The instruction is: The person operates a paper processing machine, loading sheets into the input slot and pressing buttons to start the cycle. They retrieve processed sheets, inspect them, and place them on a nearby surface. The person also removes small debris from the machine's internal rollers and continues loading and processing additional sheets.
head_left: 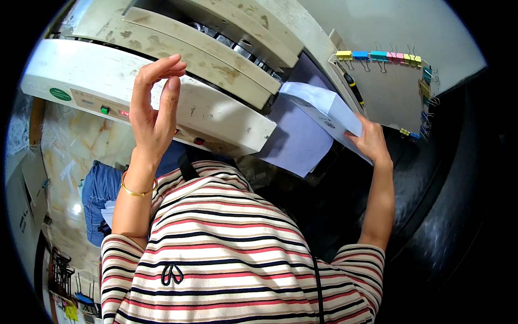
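Note:
Above the white front casing of a cream machine (216, 116), my left hand (155, 105) is raised with its fingers bent and thumb apart; nothing is in it. My right hand (373, 141) pinches the right edge of a pale blue folded paper sheet (324, 108), which bows upward and carries small dark print. The sheet's far end reaches the right end of the machine. Beneath it lie violet-blue sheets (299, 137), sticking out toward me. On the machine's front are a green button (104, 109) and a dark red switch (199, 141).
Right of the machine, a grey board (383, 81) has coloured binder clips (380, 56) along its edges, with a yellow-and-black pen-shaped tool (353, 89) beside it. Someone's blue denim (100, 200) shows at left over a marbled floor (70, 140). Stained cream bars (199, 51) top the machine.

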Available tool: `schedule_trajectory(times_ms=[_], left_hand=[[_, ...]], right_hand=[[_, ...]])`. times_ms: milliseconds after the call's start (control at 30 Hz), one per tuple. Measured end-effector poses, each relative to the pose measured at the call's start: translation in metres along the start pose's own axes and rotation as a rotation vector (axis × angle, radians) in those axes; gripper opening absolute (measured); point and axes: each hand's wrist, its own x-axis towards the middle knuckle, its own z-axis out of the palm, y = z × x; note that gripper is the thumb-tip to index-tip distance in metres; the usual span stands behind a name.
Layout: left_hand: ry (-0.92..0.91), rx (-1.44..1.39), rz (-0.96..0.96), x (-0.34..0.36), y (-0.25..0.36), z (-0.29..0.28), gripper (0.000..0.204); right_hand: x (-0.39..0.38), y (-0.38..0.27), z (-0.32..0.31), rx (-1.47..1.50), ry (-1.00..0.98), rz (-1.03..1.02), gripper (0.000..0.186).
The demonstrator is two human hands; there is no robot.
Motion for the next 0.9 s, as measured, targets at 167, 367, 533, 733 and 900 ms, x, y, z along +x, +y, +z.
schedule_trajectory(times_ms=[167, 367, 533, 733, 900], left_hand=[[-0.12, -0.002, -0.064, -0.005, 0.012, 0.014, 0.032], [-0.403, -0.305, -0.462, -0.023, 0.026, 0.069, 0.04], [-0.658, -0.312, -0.52, -0.038, 0.005, 0.141, 0.046], [-0.94, -0.485, -1.15, -0.015, 0.028, 0.165, 0.05], [-0.69, -0.599, -1.282, -0.034, 0.037, 0.173, 0.034]], right_hand=[[-0.019, 0.005, -0.004, -0.019, -0.008, 0.077, 0.048], [-0.073, -0.004, -0.009, 0.111, 0.094, 0.17, 0.048], [-0.132, -0.043, -0.016, 0.109, 0.224, 0.395, 0.048], [-0.183, -0.078, -0.011, 0.131, 0.362, 0.426, 0.043], [-0.198, -0.107, -0.004, 0.133, 0.407, 0.358, 0.043]])
